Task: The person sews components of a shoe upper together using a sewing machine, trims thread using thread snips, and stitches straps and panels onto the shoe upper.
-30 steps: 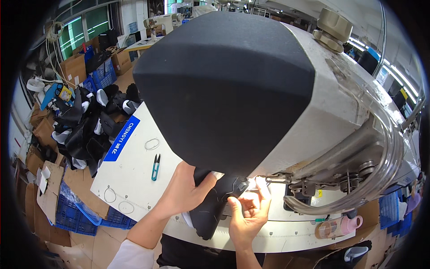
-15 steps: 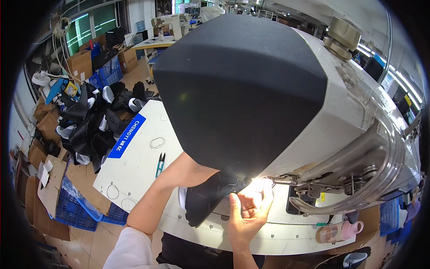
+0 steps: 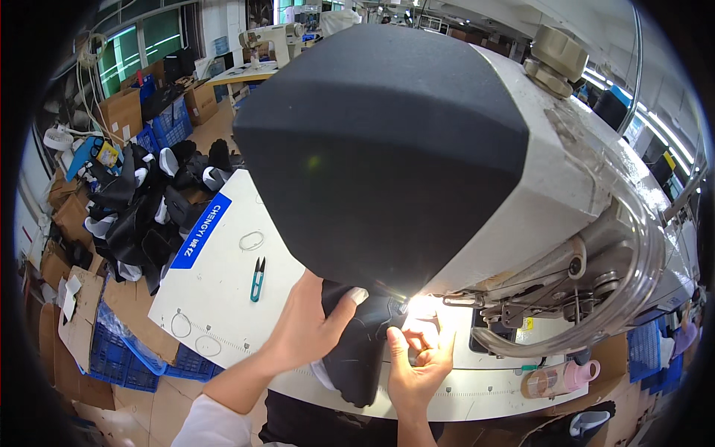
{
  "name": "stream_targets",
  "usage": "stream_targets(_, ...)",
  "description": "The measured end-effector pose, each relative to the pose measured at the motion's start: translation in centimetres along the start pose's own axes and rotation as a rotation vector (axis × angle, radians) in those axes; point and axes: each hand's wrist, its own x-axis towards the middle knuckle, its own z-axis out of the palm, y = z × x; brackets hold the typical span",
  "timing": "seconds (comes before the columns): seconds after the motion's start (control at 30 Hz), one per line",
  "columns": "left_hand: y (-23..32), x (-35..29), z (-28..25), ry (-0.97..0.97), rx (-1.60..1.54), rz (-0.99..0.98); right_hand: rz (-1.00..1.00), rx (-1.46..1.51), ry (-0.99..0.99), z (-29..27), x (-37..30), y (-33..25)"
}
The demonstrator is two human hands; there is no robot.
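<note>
A black piece with a white lining, seemingly a shoe upper point(image 3: 356, 357), lies on the sewing machine's white bed, its lower edge hanging toward me. My left hand point(image 3: 313, 320) holds its left side, thumb on top and fingertips hidden behind the machine head point(image 3: 387, 164). My right hand point(image 3: 421, 361) is closed at the upper's right edge, thumb against it and fingers curled beside the lit sewing spot. Glare from the lamp point(image 3: 426, 305) washes out the fingertips, and the needle is hidden.
Teal thread snips point(image 3: 258, 280) and loose thread loops point(image 3: 252, 241) lie on the white table point(image 3: 223, 298). A pink-capped bottle point(image 3: 558, 378) stands at the right. Black pieces with white linings point(image 3: 138, 212) are heaped at the left, above blue crates point(image 3: 123, 361) and cardboard boxes point(image 3: 119, 112).
My left hand has come back from behind the machine head, so its thumb now shows. The black upper has turned and shifted toward me. My right hand stays near the lamp.
</note>
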Motion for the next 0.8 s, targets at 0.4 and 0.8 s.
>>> stream_targets(0.4,0.6,-1.7,0.4,0.009,-0.196,-0.162,0.166,0.291,0.122,-0.5,0.4,-1.2)
stream_targets(0.8,1.9,-1.9,-1.1,0.199,0.214,0.094,0.337,0.505,0.077,-1.4,-0.8,0.0)
